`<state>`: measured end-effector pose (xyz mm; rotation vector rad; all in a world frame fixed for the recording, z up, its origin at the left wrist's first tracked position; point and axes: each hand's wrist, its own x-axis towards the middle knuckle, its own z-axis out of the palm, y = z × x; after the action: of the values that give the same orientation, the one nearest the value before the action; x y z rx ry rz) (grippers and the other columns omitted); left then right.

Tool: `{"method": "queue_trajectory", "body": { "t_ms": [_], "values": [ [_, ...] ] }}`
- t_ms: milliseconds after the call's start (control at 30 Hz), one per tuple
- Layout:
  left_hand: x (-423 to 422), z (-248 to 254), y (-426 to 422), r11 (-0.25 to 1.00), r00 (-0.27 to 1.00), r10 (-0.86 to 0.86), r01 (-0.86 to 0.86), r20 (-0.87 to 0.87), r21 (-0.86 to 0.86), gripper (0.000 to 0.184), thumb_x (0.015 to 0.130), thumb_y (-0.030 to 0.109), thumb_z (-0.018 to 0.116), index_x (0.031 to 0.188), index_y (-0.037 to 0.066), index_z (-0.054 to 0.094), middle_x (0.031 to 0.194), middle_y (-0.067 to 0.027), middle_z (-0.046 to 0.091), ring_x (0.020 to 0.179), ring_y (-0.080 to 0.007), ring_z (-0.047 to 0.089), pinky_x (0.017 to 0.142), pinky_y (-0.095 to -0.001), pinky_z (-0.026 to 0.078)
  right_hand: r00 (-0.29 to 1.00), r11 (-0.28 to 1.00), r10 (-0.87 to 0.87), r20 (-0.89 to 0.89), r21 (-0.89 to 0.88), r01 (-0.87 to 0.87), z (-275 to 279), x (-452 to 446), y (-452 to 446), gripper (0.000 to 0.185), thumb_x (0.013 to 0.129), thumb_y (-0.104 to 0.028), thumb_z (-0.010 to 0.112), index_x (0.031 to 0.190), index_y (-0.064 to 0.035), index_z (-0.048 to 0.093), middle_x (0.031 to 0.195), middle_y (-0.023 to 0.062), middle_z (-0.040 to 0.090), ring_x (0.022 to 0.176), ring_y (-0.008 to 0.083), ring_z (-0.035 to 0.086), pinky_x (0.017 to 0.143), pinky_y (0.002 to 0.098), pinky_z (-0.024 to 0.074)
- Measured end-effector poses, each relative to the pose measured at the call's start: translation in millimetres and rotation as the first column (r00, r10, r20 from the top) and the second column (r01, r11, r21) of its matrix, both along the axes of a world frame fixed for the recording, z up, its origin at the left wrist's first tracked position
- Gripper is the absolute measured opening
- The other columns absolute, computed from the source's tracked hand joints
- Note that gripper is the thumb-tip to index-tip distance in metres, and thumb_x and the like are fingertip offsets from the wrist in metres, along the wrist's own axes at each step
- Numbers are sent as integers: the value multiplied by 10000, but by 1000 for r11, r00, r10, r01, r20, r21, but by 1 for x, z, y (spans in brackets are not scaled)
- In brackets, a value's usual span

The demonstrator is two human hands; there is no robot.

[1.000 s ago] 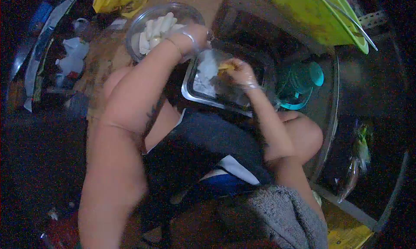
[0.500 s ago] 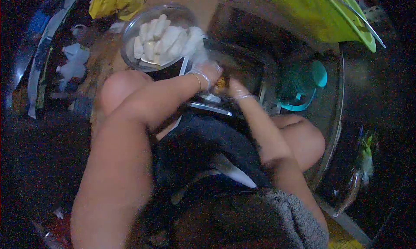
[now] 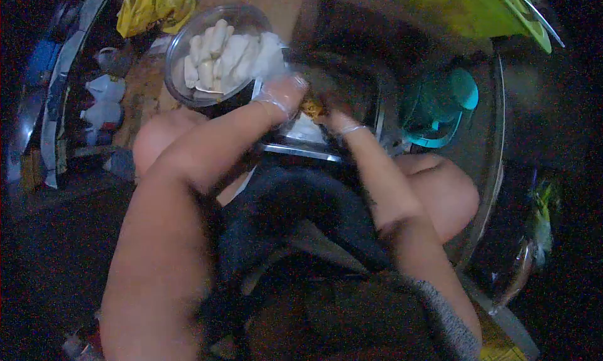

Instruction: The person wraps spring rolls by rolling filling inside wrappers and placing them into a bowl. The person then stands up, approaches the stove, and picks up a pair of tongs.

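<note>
Gloves [image 3: 272, 100] of thin, clear plastic cover the left hand [image 3: 284, 93] and the right hand [image 3: 340, 120], which meet low over a dark tray [image 3: 300, 150] with a shiny metal rim. Between their fingers sits an orange-brown clump [image 3: 311, 108], shredded-looking, above a white piece [image 3: 306, 130] in the near part of the tray. Both hands are blurred — whether either is closed on the clump or merely touching it, I cannot tell.

Beyond the left hand, a clear bowl [image 3: 174, 78] holds pale, stubby rolls [image 3: 217, 39] heaped together, with a filmy white mass [image 3: 246, 58] over its right side, reaching toward the tray. A crumpled yellow bag [image 3: 151, 9] is near the bowl, farther left.

Right of the tray stands a teal container [image 3: 433, 107]; a lime-green basin [image 3: 468, 9] leans above it. Lower right, leafy greens [image 3: 544, 213] lie in dim light, and grey fabric [image 3: 447, 314] shows by the right arm — its details lost in grain.
</note>
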<state>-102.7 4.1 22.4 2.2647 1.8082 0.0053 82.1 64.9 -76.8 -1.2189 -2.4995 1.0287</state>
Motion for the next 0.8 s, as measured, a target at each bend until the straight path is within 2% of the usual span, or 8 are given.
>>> {"method": "queue_trajectory", "body": {
  "t_ms": [33,100,300,433,467,533,633,800],
  "values": [
    [4,13,-5,997,999,-10,12,-31,76,198,808,107,516,953,52,639,991,-173,639,948,-320,624,803,-425,505,1000,999,12,-17,-47,-13,2,-1,5,672,684,-297,772,1244,-61,487,1271,170,505,1164,321,486,976,376,403],
    [11,7,-14,991,990,-134,133,-47,-28,177,807,110,508,921,63,635,992,-163,635,949,-318,621,790,-423,507,998,990,33,-54,-139,-40,9,-1,14,656,703,-321,754,1244,-65,488,1278,163,501,1166,312,486,973,374,406],
    [16,-27,-27,942,970,-245,239,2,-235,202,807,110,495,944,39,624,960,-158,650,900,-312,641,766,-411,516,969,957,-55,243,-263,120,34,6,39,551,788,-374,633,1259,-114,512,1329,172,465,1211,322,459,1009,421,366],
    [25,-30,-26,918,939,-342,325,-39,-228,213,813,110,486,955,31,625,975,-153,656,904,-294,646,763,-400,520,968,988,-153,201,26,151,56,-9,1,524,832,-387,567,1284,-130,502,1374,181,418,1269,344,393,1044,422,326],
    [27,-30,-26,911,926,-372,349,-69,-218,214,815,110,484,955,33,627,982,-152,657,907,-290,647,763,-397,521,960,992,-109,257,-29,120,58,-14,-6,517,843,-381,553,1292,-132,494,1383,180,407,1279,348,377,1053,418,316],
    [29,-33,-25,920,930,-360,340,-78,-192,215,817,113,484,953,31,628,977,-150,659,906,-289,648,761,-397,522,990,984,-120,67,-125,128,2,-13,-4,488,876,-319,523,1325,-137,463,1415,170,369,1317,343,322,1085,397,271],
    [34,-34,-26,923,930,-356,334,-90,-192,220,821,110,476,960,28,626,967,-154,660,889,-294,649,760,-398,523,993,948,40,114,-318,-2,28,-13,-4,487,881,-265,538,1345,-152,442,1426,163,358,1325,332,315,1089,390,261],
    [30,-27,-13,977,980,-197,199,32,-76,250,819,203,540,970,26,632,988,-170,650,883,-317,636,774,-409,518,999,986,-32,30,-165,36,4,-1,7,664,759,-306,699,1342,-129,436,1414,130,384,1314,306,334,1094,376,267]
  ]
}}
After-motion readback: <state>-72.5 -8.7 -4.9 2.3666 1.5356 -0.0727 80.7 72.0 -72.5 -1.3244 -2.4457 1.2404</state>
